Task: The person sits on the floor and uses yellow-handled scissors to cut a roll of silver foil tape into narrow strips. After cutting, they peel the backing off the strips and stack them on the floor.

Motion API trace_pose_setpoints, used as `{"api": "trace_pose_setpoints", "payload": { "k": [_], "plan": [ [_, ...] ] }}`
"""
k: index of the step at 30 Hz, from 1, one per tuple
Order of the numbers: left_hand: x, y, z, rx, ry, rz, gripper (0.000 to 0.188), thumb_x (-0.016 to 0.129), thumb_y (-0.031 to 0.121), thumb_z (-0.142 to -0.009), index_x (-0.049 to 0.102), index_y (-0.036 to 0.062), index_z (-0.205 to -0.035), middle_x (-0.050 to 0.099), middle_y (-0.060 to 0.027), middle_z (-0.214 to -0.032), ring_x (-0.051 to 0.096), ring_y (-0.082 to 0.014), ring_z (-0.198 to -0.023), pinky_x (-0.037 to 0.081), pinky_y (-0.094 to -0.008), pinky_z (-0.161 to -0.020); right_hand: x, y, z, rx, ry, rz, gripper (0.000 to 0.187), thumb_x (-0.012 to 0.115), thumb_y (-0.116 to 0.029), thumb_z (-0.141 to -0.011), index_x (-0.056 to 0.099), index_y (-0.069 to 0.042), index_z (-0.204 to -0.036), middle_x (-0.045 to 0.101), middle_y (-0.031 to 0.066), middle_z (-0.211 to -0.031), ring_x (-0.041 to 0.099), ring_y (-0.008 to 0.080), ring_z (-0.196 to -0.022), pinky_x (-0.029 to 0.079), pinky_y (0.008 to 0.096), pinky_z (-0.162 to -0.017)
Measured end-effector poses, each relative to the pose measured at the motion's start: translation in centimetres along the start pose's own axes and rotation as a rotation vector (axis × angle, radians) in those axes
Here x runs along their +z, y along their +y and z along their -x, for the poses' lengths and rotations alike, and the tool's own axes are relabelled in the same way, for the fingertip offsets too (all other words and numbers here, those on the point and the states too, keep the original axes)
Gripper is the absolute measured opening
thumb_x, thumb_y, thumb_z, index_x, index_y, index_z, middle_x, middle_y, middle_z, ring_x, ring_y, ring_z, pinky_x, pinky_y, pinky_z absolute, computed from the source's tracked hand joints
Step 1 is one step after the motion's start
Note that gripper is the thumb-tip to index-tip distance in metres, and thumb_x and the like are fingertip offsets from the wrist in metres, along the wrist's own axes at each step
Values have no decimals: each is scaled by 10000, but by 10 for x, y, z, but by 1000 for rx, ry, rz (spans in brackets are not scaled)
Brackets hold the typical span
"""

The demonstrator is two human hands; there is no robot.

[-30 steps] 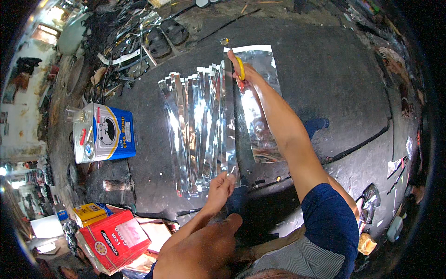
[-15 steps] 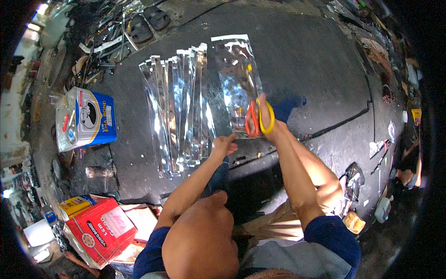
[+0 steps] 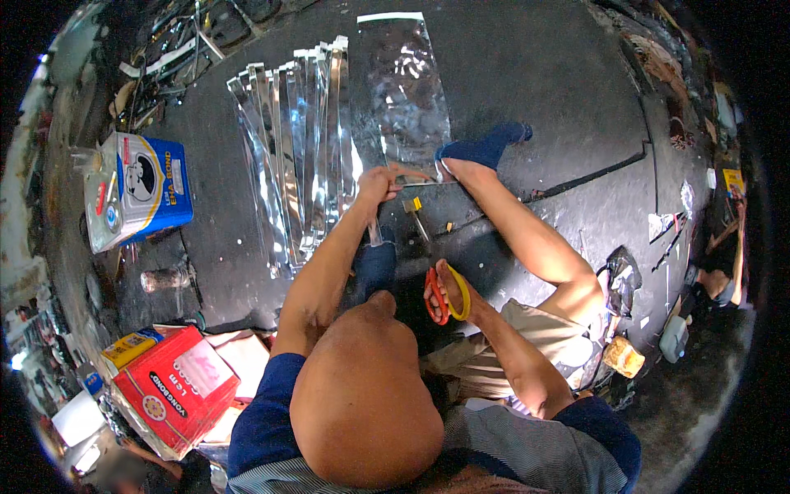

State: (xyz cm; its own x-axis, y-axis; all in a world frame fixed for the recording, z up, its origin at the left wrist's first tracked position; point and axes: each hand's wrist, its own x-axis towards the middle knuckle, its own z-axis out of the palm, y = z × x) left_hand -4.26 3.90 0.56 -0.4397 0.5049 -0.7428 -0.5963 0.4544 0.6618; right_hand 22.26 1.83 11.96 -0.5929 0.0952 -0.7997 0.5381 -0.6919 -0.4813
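L hand (image 3: 378,183): head cam, fingers curled at silver sheet (image 3: 405,78) near L corner, can't tell if pinching
R hand (image 3: 452,290): grasping scissors (image 3: 467,296) by handles, apart from sheet
sheet spot: on dark floor (image 3: 559,90), right of silver strips (image 3: 300,156), foot (image 3: 485,152) near its R corner
tip: imo keep edge taut w/ L, blades clear of fingers

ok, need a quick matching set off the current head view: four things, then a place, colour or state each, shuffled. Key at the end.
1. Left hand
2. Scissors
3. Metal can
4. Narrow strips

A. Blue and white, left of the strips
B. Shiny, lying in a row
C. By the wide sheet's near edge
D. In the right hand

Pairs: 1-C, 2-D, 3-A, 4-B
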Motion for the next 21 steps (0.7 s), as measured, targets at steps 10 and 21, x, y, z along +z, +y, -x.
{"api": "trace_pose_setpoints", "payload": {
  "k": [10,21],
  "plan": [
    [-6,2,-10,42,-62,-13,64,602,68,-846,660,46,-863,619,-19,-725,567,-88,-585,474,-209,-503,12,-31,-49,116,63,108,930,295,-906,-703,534,-11,-782,528,86,-579,572,210,-468,495,312,-450],
    [5,-10,-2,113,8,-213,256,613,252,-881,580,72,-702,597,-25,-645,533,-99,-516,431,-244,-466,-9,-32,-81,19,171,122,861,427,-854,-722,542,0,-734,485,59,-529,538,183,-423,494,328,-410]
  ]
}}
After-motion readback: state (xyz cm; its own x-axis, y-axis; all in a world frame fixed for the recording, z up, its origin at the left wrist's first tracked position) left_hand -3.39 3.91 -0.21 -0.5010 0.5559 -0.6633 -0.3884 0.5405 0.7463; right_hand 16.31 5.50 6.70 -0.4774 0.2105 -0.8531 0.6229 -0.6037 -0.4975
